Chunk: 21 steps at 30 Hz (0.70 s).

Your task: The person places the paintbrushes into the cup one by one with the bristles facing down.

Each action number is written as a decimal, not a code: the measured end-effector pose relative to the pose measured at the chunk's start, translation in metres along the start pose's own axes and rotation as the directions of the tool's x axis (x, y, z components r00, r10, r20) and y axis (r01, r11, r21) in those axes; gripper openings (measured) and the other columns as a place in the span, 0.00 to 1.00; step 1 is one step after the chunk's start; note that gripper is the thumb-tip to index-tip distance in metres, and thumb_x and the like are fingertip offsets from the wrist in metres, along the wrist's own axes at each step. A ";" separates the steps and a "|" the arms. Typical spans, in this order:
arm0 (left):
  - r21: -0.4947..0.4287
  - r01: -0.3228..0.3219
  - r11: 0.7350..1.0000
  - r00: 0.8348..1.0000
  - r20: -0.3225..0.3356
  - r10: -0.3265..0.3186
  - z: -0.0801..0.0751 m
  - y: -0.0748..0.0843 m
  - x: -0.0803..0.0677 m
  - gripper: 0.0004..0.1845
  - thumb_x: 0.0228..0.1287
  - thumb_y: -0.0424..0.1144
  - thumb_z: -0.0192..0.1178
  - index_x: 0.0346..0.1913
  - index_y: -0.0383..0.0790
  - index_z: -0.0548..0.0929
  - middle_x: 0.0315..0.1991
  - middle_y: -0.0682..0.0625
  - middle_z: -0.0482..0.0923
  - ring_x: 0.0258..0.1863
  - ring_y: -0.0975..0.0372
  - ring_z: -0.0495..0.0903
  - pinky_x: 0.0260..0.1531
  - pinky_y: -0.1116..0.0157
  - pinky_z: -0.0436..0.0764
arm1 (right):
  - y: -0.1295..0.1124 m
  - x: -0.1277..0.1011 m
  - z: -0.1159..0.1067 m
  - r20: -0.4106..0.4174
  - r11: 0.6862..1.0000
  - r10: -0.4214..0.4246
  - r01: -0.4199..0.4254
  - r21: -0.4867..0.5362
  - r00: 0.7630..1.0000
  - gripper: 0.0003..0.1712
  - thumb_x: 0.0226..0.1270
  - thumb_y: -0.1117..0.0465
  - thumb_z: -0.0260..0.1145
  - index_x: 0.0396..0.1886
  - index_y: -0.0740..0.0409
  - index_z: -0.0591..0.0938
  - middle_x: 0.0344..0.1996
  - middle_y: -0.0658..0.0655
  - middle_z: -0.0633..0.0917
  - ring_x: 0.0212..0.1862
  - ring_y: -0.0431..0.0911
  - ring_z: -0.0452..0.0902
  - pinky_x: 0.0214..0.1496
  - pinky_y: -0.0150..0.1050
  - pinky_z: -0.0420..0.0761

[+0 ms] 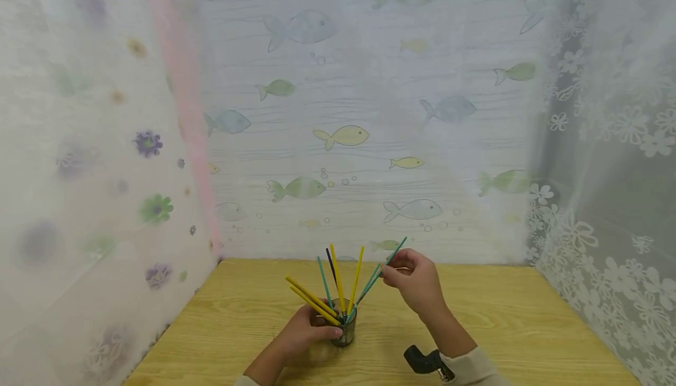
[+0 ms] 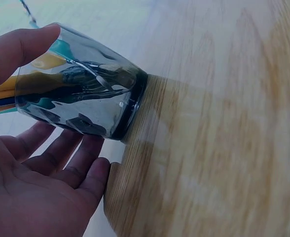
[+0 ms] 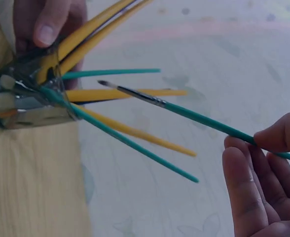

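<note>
From the head view, my left hand is wrapped round a dark glass cup standing on the wooden desk, yellow and green brushes fanned out of it. My right hand pinches one green brush just above the cup.

At my left wrist, the thumb and fingers cup the glass — its base sits on the desk.

At my right wrist, thumb and fingers grip the green brush — its bristle tip points toward the cup.
</note>
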State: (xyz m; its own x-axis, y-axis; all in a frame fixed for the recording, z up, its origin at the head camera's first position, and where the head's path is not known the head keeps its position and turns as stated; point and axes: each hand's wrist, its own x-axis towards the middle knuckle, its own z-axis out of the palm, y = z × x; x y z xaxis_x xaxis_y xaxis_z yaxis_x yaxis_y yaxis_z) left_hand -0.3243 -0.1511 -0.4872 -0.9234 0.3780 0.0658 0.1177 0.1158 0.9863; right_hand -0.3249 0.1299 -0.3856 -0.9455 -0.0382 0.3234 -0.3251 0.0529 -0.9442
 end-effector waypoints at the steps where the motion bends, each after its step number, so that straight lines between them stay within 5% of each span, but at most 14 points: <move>1: 0.002 0.001 1.000 1.000 -0.003 -0.001 0.000 0.000 0.000 0.40 0.64 0.38 0.74 0.74 0.30 0.67 0.63 0.41 0.79 0.61 0.50 0.83 0.53 0.57 0.86 | 0.001 0.000 0.003 0.004 1.000 -0.011 0.011 -0.015 1.000 0.10 0.67 0.68 0.73 0.45 0.66 0.83 0.41 0.64 0.88 0.40 0.50 0.90 0.43 0.40 0.90; 8: -0.015 0.000 1.000 1.000 0.015 0.000 0.001 -0.001 0.001 0.36 0.64 0.38 0.73 0.72 0.32 0.71 0.63 0.41 0.80 0.61 0.50 0.83 0.54 0.57 0.86 | 0.017 -0.006 0.021 0.043 0.984 -0.052 0.058 -0.170 0.998 0.06 0.67 0.64 0.74 0.41 0.56 0.85 0.37 0.55 0.89 0.38 0.45 0.89 0.41 0.41 0.90; 21: -0.022 -0.016 1.000 1.000 0.027 0.016 0.000 -0.002 0.002 0.32 0.65 0.38 0.73 0.69 0.35 0.75 0.61 0.43 0.82 0.60 0.51 0.83 0.53 0.58 0.86 | 0.044 -0.019 0.039 0.168 0.934 -0.081 0.133 -0.333 0.983 0.05 0.68 0.62 0.73 0.39 0.53 0.83 0.34 0.48 0.87 0.36 0.41 0.86 0.36 0.32 0.85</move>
State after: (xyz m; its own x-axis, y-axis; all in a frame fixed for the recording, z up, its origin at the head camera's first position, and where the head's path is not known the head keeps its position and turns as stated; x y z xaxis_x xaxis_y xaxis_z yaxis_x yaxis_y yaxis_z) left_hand -0.3267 -0.1505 -0.4886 -0.9112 0.4047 0.0775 0.1238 0.0893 0.9883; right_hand -0.3203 0.0946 -0.4362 -0.8996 -0.2093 0.3833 -0.4359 0.3762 -0.8176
